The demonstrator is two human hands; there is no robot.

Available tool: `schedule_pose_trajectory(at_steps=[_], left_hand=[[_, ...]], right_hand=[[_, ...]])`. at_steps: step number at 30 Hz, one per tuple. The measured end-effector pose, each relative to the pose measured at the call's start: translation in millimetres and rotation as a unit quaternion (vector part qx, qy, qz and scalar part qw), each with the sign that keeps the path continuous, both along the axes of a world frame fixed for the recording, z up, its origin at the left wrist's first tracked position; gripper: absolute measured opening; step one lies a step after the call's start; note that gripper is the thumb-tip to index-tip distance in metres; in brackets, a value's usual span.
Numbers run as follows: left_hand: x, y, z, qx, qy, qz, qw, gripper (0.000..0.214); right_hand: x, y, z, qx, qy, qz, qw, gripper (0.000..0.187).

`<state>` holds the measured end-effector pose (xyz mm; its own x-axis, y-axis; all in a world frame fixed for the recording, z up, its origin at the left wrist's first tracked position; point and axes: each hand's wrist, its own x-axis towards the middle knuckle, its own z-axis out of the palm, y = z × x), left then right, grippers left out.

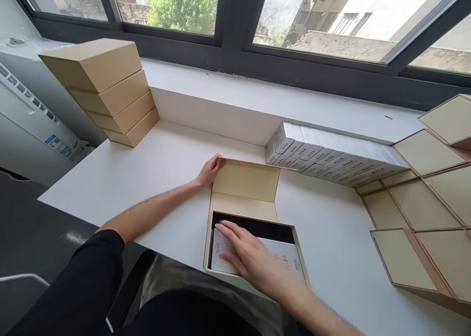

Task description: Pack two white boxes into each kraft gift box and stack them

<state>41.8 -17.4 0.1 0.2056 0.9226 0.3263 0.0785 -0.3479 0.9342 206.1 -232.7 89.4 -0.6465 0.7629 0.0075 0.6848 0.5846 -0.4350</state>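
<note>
In front of me a beige gift box (208,243) sits at the table's near edge with its hinged lid (246,179) folded back. The lid's top left corner is gripped by my left hand (210,171), its fingers curled round the edge. Inside the box, white packs with orange and black print (285,258) lie in the near part, and a black interior (274,230) shows behind them. My right hand (250,257) rests over the packs, fingers stretched out and thumb apart, hiding part of them.
At the back left stands a stack of several closed tan boxes (121,88). Rows of small white cartons (331,154) line the back ledge. Several beige boxes (423,203) are piled at the right. A white appliance (33,125) stands left of the table (172,149).
</note>
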Motion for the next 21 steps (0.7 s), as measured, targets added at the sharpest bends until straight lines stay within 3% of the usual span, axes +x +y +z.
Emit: schedule_pose_trajectory(at_steps=[3, 6, 9, 11, 14, 18, 21], left_hand=[[0.1, -0.2, -1.4, 0.002, -0.001, 0.008, 1.0, 0.043], [-0.3, -0.3, -2.5, 0.005, -0.008, 0.016, 1.0, 0.043], [-1.0, -0.4, -2.7, 0.008, -0.006, 0.019, 1.0, 0.042], [-1.0, -0.5, -2.2, 0.007, 0.0, 0.023, 1.0, 0.042], [0.5, -0.9, -0.7, 0.005, 0.001, 0.032, 0.999, 0.041], [-2.1, -4.6, 8.2, -0.003, -0.022, 0.018, 1.0, 0.04], [-19.3, -18.3, 32.6, -0.053, -0.03, -0.035, 0.998, 0.037]], right_hand=[[-7.9, 2.0, 1.0, 0.006, 0.058, -0.011, 0.998, 0.04], [-5.7, 5.6, 4.5, 0.087, 0.087, -0.049, 0.991, 0.031], [5.1, 7.2, -2.1, 0.179, 0.015, -0.068, 0.981, 0.025], [9.6, 7.2, -10.6, 0.193, -0.037, -0.056, 0.979, 0.026], [9.2, 6.9, -16.2, 0.193, -0.035, -0.041, 0.98, 0.028], [19.6, 2.9, 0.2, 0.215, 0.097, -0.056, 0.97, 0.029], [52.8, -7.7, 15.3, 0.268, 0.245, -0.148, 0.92, 0.031]])
